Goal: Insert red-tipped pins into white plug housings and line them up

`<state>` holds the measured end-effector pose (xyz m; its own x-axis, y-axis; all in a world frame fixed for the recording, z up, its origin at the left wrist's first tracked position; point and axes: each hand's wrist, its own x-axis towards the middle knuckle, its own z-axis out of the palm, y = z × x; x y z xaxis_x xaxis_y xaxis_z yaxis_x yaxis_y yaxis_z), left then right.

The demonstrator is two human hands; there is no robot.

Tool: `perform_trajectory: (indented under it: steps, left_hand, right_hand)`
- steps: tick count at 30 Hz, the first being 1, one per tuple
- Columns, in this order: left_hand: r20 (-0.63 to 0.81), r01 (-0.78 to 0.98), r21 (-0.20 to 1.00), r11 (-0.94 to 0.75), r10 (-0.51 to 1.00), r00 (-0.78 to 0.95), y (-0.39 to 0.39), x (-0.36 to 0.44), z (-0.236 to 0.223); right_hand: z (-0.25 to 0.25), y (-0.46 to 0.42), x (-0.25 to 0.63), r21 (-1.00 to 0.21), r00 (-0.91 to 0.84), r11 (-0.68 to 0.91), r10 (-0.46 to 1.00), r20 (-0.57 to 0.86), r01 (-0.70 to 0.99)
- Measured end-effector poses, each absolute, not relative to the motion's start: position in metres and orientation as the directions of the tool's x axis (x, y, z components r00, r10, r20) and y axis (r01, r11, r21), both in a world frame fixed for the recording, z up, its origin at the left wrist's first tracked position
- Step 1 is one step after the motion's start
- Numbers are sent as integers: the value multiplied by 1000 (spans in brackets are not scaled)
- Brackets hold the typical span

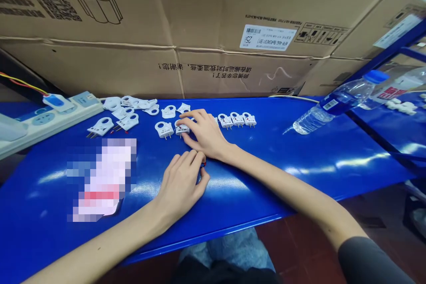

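Observation:
My right hand (203, 133) lies on the blue table (253, 173) with its fingers spread flat, the fingertips touching a small white plug part (182, 129). Just in front of it, my left hand (183, 182) is curled, its fingers pinched around something small and red that I cannot make out. A row of white plug parts (237, 119) stands to the right of my right hand. Another white plug part (164, 129) stands left of the touched one. A loose heap of white plug parts (126, 113) lies at the back left.
A power strip (49, 115) with a blue-topped plug lies at the far left. A plastic water bottle (336, 102) lies on its side at the right. Large cardboard boxes (199, 31) stand behind the table. A blurred-out patch (103, 179) covers part of the table's left.

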<state>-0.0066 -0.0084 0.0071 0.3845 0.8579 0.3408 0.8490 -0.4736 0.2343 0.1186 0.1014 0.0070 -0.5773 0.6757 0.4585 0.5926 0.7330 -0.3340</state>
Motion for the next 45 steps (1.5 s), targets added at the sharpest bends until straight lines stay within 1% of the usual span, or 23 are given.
perform_trajectory:
  steps: [4, 10, 12, 15, 18, 21, 25, 29, 31, 33, 37, 45]
  left_hand:
    - [348, 840, 238, -488, 850, 396, -8, -7, 7]
    - [388, 829, 220, -513, 826, 408, -9, -7, 7]
    - [406, 820, 227, -525, 817, 410, -10, -7, 7]
    - [442, 803, 251, -540, 802, 401, -11, -7, 9]
    - [490, 774, 286, -565, 780, 388, -12, -6, 10]
    - [526, 739, 335, -584, 767, 367, -12, -6, 11]
    - [559, 701, 407, -586, 766, 316, -9, -8, 14]
    - [593, 725, 428, -540, 773, 226, -3, -11, 15]
    - [580, 744, 443, -500, 793, 188, 0, -13, 13]
    - [530, 754, 461, -468, 827, 189, 3, -15, 11]
    - [438, 767, 488, -416, 877, 198, 7, -16, 6]
    - [431, 773, 486, -407, 881, 192, 8, -14, 7]
  right_hand:
    - [12, 113, 109, -286, -678, 782, 623, 389, 554]
    - [11, 125, 90, -262, -721, 803, 596, 355, 535]
    - [14, 124, 89, -281, -708, 803, 596, 380, 525]
    - [22, 120, 99, -324, -655, 805, 593, 468, 497]
    - [28, 112, 124, -354, -608, 807, 589, 532, 473]
    - [23, 103, 156, -363, -614, 836, 548, 567, 411]
    - [5, 90, 191, -342, -636, 858, 513, 576, 383]
    - [-3, 77, 205, -315, -676, 878, 478, 560, 360]
    - [-2, 72, 207, -312, -712, 883, 469, 524, 351]
    - [1, 68, 207, -333, -724, 874, 481, 495, 353]
    - [2, 67, 207, -370, -710, 860, 502, 494, 351]
    - [0, 67, 208, -337, -719, 871, 487, 496, 358]
